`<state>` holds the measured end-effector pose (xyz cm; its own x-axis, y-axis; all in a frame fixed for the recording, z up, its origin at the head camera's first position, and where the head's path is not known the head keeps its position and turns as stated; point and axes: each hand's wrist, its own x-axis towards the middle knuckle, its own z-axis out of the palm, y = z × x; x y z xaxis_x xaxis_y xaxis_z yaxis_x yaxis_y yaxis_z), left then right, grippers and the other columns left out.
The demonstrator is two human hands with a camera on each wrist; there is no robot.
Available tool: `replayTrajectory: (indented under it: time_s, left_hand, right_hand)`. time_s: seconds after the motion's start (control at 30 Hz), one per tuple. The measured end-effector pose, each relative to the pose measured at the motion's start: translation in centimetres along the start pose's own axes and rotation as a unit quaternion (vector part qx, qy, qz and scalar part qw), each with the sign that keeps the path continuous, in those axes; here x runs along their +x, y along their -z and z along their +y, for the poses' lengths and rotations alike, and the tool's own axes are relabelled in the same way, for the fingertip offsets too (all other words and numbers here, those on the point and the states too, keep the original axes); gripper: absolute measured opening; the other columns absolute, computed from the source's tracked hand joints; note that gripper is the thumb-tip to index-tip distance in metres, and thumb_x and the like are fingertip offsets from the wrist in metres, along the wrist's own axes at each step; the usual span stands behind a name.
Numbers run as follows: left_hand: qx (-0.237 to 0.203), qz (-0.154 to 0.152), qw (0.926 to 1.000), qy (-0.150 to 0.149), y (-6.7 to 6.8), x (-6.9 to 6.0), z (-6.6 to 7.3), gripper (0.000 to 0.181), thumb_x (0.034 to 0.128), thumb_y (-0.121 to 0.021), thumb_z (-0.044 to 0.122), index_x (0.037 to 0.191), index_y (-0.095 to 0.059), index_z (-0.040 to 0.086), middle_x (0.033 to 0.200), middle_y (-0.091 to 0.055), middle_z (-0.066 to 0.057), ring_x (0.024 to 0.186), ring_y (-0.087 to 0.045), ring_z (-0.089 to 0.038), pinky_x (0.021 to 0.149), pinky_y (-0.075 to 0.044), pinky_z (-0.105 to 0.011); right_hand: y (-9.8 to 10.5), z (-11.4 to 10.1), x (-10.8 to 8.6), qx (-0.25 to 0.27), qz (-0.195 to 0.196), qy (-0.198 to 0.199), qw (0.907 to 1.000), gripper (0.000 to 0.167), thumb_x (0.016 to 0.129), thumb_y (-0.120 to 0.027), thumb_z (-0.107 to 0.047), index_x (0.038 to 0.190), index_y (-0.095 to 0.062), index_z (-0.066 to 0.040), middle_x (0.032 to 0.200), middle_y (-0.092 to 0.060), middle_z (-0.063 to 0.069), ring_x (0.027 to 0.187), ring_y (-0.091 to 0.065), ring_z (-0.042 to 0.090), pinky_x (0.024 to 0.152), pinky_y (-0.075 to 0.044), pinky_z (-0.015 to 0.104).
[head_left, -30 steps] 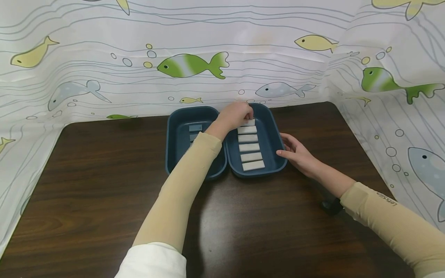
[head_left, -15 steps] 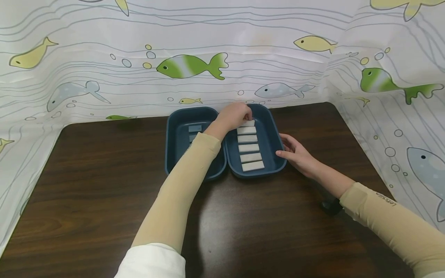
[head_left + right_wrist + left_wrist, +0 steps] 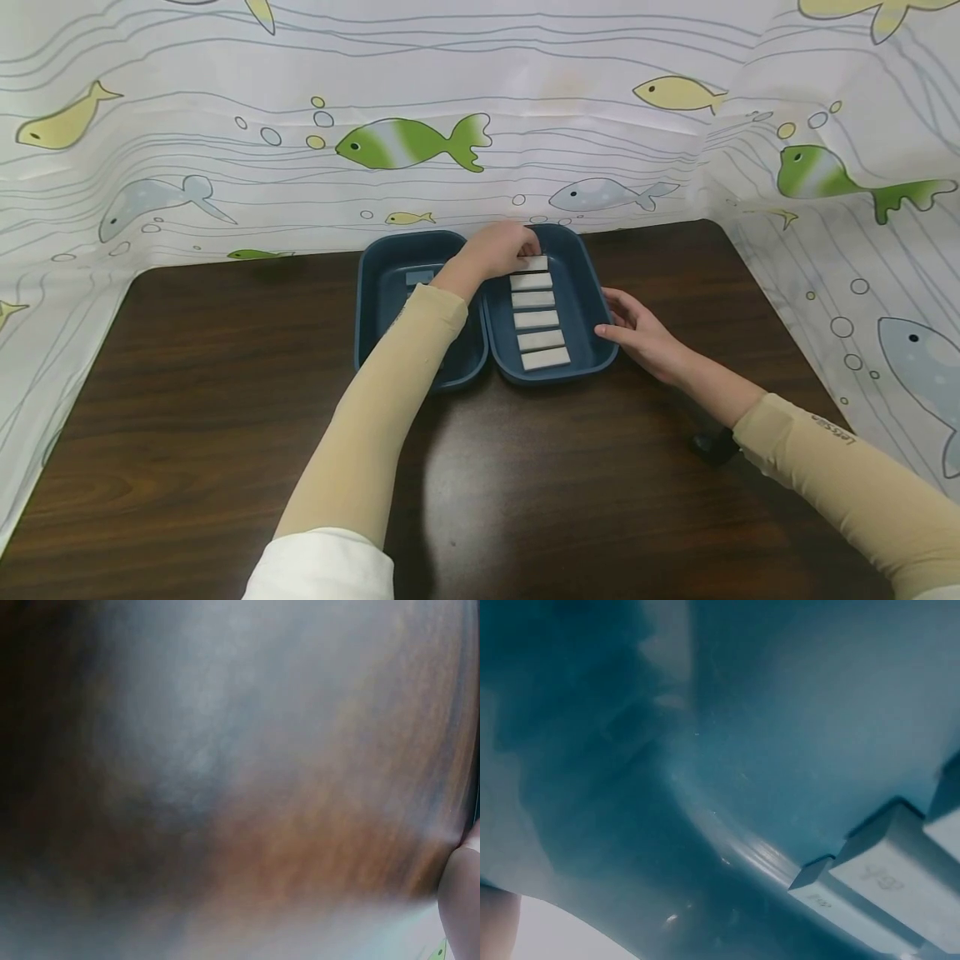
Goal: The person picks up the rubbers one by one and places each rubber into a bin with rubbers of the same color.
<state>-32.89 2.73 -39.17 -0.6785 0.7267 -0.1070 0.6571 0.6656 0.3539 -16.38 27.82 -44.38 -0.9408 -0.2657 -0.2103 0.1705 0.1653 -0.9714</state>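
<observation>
In the head view my left hand (image 3: 501,248) reaches over the far end of the right blue tray (image 3: 588,292). Its curled fingertips are at the left end of the farthest white rectangular block (image 3: 537,264); whether they pinch it is hidden. Several similar blocks lie below it in a column, among them the nearest white block (image 3: 546,359). On the tray's right side my right hand (image 3: 643,336) grips the wall, thumb on the rim and fingers outside. The left wrist view shows pale blocks (image 3: 900,874) with faint marks, beside a curved tray wall.
The left blue tray (image 3: 363,308) stands against the right one, partly covered by my left forearm. A grey-blue block (image 3: 420,277) lies inside it. Both trays are near the back edge of the dark wooden table (image 3: 225,417). A fish-patterned sheet (image 3: 585,75) hangs behind.
My left hand has shifted slightly left, showing more of the farthest white block. The forearm now covers more of the left tray. My right hand stays on the tray wall.
</observation>
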Motion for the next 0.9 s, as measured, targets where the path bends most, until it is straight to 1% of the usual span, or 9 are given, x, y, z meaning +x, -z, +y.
replayTrajectory:
  time_s: [0.17,0.4,0.63,0.9]
  left_hand:
    - [-0.005,0.000,1.0000,-0.002,0.09,-0.02,0.06,0.027,0.1055,-0.064,0.009,0.130,-0.073,0.006,0.131,-0.074,-0.011,0.122,-0.068,-0.025,0.111,-0.051,-0.037]
    - [-0.015,-0.005,0.9999,0.003,0.15,-0.06,0.01,0.027,0.1057,-0.065,0.010,0.131,-0.072,0.005,0.133,-0.073,-0.011,0.124,-0.068,-0.025,0.112,-0.051,-0.036]
    - [-0.022,0.000,0.9997,-0.005,0.11,-0.09,-0.11,0.027,0.1058,-0.065,0.010,0.131,-0.073,0.005,0.132,-0.074,-0.011,0.123,-0.068,-0.025,0.112,-0.051,-0.036]
    - [-0.021,0.007,0.9997,-0.013,-0.01,-0.19,-0.26,0.027,0.1067,-0.065,0.013,0.132,-0.073,0.006,0.132,-0.074,-0.010,0.124,-0.068,-0.024,0.112,-0.051,-0.036]
  right_hand:
    - [0.00,0.00,0.02,0.001,0.002,-0.004,1.0000,0.067,0.107,-0.056,-0.008,0.165,-0.023,-0.002,0.164,-0.031,0.023,0.130,-0.049,0.011,0.098,-0.052,0.013]
    - [0.01,-0.07,0.01,0.002,0.000,-0.006,1.0000,0.068,0.107,-0.056,-0.008,0.165,-0.022,-0.002,0.166,-0.029,0.026,0.130,-0.049,0.013,0.098,-0.052,0.013]
    - [0.02,-0.04,0.06,0.000,0.000,-0.008,1.0000,0.069,0.107,-0.057,-0.009,0.166,-0.022,-0.002,0.167,-0.028,0.025,0.134,-0.047,0.017,0.098,-0.052,0.013]
    - [-0.05,-0.11,-0.02,0.001,0.000,-0.008,1.0000,0.068,0.107,-0.057,-0.008,0.165,-0.022,-0.002,0.167,-0.028,0.025,0.132,-0.048,0.015,0.098,-0.052,0.013]
